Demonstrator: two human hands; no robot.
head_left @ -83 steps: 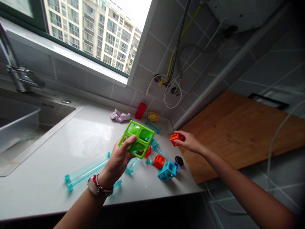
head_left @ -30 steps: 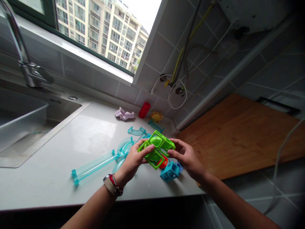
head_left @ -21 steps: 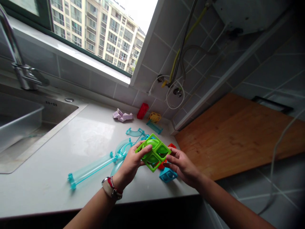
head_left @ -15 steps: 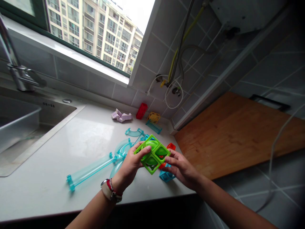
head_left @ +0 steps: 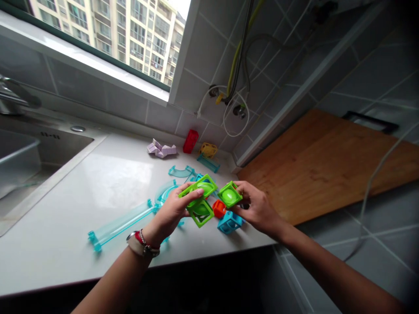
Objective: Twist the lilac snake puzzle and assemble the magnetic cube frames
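My left hand (head_left: 170,213) grips a cluster of green plastic cube frames (head_left: 199,200) above the white counter (head_left: 65,209). My right hand (head_left: 257,209) pinches a single green cube (head_left: 229,195), held a small gap to the right of the cluster. Under and between the hands lie an orange cube (head_left: 218,208) and a blue cube (head_left: 229,222) on the counter. A long clear teal tube (head_left: 119,224) and curved teal track pieces (head_left: 166,192) lie just left of my left hand.
Pink blocks (head_left: 161,150), a red piece (head_left: 190,141), a yellow cube (head_left: 208,150) and a teal strip (head_left: 208,163) sit near the tiled back wall. A steel sink (head_left: 26,157) is at left, a wooden board (head_left: 327,165) at right. Pipes and cables (head_left: 234,87) hang in the corner.
One green cube has come off the green cluster and now sits in my right hand, apart from the rest. Before that my right hand put down an orange cube and joined the left.
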